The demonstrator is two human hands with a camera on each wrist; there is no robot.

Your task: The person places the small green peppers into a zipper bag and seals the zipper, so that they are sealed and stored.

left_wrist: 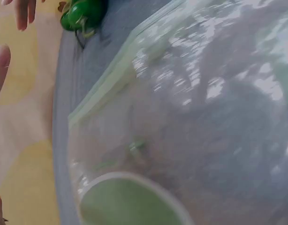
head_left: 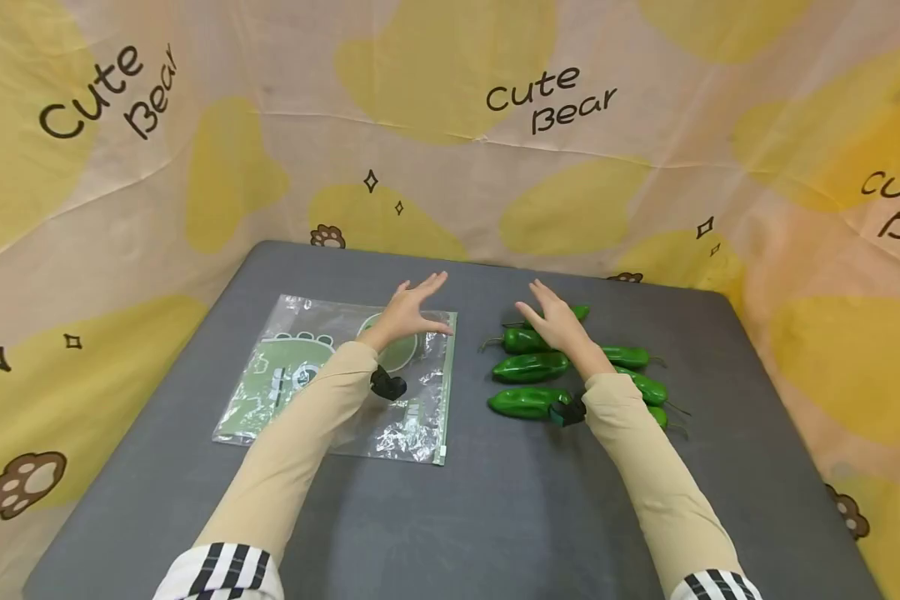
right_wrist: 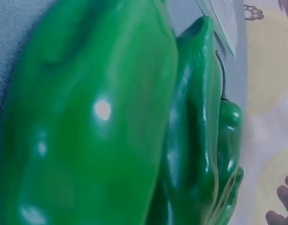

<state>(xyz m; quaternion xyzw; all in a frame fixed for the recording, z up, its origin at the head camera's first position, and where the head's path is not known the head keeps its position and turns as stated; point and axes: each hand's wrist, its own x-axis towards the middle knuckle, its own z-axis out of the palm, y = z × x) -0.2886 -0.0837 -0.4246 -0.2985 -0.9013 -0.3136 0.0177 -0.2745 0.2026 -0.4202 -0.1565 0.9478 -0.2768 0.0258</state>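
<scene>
A clear zip bag (head_left: 412, 425) with green printing lies flat on the grey table, its green zip edge (head_left: 447, 392) facing right. Over the bag's upper right part hovers my left hand (head_left: 408, 315), fingers spread and holding nothing. To the right, several green peppers (head_left: 528, 367) lie in two rough columns. My right hand (head_left: 558, 321) is held above them, fingers extended and nothing in its grasp; hand and forearm hide parts of some peppers. In the right wrist view one pepper (right_wrist: 87, 117) looms close to the camera.
The grey table (head_left: 480, 533) has rounded corners. Fabric printed with bears' paws and lettering (head_left: 420, 100) hangs around its back and sides. A dark wrist camera (head_left: 387, 384) sits on the left wrist, another (head_left: 567, 411) on the right.
</scene>
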